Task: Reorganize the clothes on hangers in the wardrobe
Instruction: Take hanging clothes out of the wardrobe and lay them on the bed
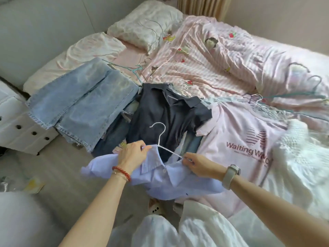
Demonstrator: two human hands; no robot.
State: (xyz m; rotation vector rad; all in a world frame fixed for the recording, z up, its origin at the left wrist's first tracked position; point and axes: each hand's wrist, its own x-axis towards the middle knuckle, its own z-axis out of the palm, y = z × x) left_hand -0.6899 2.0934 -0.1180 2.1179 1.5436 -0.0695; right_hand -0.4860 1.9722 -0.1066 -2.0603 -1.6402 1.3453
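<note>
Lilac shirt (160, 177) hangs off near edge of bed (124, 52), held up by both hands. Left hand (132, 154) pinches collar; right hand (197, 164) pinches shirt shoulder at end of white hanger (163, 141). Advice: keep collar taut, seat hanger arm fully inside each shoulder, hook centred. Beyond shirt: dark polo (170, 114); left of it, jeans (80, 102) overhanging bed edge; right of it, pink T-shirt (240, 139). Farther back: loose wire hangers (183, 88), pillows (144, 25). Little free bed surface near shirt; open floor (58, 168) left of it.
</note>
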